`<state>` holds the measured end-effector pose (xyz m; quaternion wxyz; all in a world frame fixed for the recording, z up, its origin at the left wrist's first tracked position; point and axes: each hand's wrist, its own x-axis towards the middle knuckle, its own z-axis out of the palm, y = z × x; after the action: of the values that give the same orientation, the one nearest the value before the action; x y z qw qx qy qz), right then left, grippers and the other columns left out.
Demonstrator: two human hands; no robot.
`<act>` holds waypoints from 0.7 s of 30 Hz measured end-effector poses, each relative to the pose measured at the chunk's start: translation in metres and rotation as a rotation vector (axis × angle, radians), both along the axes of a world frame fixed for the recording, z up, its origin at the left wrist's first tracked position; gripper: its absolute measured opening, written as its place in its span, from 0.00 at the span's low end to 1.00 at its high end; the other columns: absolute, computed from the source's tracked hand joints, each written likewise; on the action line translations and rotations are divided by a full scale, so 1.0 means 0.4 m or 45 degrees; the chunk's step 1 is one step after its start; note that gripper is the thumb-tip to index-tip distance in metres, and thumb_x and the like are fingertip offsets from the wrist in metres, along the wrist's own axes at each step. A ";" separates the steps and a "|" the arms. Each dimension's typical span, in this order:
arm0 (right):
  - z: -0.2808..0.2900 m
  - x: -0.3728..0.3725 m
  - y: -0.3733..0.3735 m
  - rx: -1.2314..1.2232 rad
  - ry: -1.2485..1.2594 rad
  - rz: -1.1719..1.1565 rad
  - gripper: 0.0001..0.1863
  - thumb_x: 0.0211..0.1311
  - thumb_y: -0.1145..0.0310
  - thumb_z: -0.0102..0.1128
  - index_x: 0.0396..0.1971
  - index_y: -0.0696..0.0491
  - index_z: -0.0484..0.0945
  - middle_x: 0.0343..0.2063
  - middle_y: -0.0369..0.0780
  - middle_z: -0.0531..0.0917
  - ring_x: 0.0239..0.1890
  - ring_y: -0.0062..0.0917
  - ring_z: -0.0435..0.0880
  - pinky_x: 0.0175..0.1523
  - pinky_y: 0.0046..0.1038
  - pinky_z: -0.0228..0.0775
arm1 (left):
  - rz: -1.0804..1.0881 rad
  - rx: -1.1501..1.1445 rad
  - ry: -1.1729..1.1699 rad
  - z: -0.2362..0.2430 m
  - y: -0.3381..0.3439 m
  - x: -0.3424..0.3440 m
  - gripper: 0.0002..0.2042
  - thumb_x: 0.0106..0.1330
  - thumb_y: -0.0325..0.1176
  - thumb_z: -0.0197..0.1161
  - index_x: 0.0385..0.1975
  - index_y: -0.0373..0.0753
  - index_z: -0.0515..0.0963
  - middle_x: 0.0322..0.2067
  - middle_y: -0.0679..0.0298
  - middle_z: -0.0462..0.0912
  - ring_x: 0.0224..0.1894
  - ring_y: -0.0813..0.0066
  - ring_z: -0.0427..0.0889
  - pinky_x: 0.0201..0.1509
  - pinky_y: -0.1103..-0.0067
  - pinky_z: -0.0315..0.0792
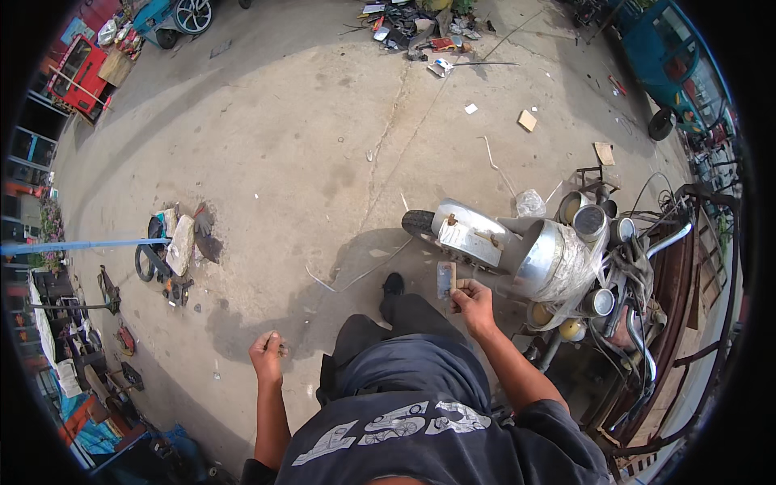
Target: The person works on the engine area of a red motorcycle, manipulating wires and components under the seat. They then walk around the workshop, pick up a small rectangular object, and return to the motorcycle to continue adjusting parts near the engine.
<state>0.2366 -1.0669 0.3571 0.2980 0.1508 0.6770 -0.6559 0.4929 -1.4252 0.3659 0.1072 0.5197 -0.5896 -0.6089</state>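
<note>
pinching a flat piece (444,280) by one edge, the right hand (474,301) likely leaves its face free; left hand (267,353) curled, contents unclear.

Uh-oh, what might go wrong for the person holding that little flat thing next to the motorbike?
The right hand pinches the little flat thing in its fingertips, so it might slip and drop. In this view, the hand also looks near the silver mudguard, so knuckles could bump it. And a thin, bent strip lies on the ground near the shoe; a foot might catch on it.
</note>
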 end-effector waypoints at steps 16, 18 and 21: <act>-0.083 -0.506 -0.215 0.209 0.005 -0.785 0.05 0.60 0.77 0.58 0.34 0.63 0.76 0.22 0.37 0.79 0.21 0.18 0.76 0.26 0.22 0.71 | -0.478 -0.121 0.027 -0.162 -0.721 -0.932 0.07 0.62 0.30 0.59 0.32 0.32 0.76 0.20 0.61 0.78 0.14 0.79 0.72 0.16 0.84 0.67; -0.041 -0.567 -0.253 0.187 0.026 -0.823 0.06 0.59 0.77 0.59 0.35 0.63 0.76 0.22 0.38 0.79 0.21 0.18 0.76 0.26 0.22 0.71 | -0.601 -0.178 -0.007 -0.044 -0.708 -1.131 0.07 0.62 0.32 0.60 0.30 0.33 0.76 0.22 0.63 0.78 0.21 0.77 0.74 0.24 0.78 0.71; -0.025 -0.577 -0.268 0.225 0.051 -0.901 0.07 0.59 0.76 0.59 0.35 0.63 0.76 0.22 0.38 0.79 0.21 0.18 0.77 0.26 0.22 0.71 | -0.840 -0.234 -0.068 0.026 -0.676 -1.421 0.06 0.61 0.32 0.60 0.29 0.35 0.77 0.23 0.66 0.77 0.24 0.76 0.74 0.30 0.77 0.72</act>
<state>0.0057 -1.1739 0.3471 0.0254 0.3880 0.6427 -0.6601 -0.0756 -1.6956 0.3764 -0.0645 0.3050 -0.7808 -0.5414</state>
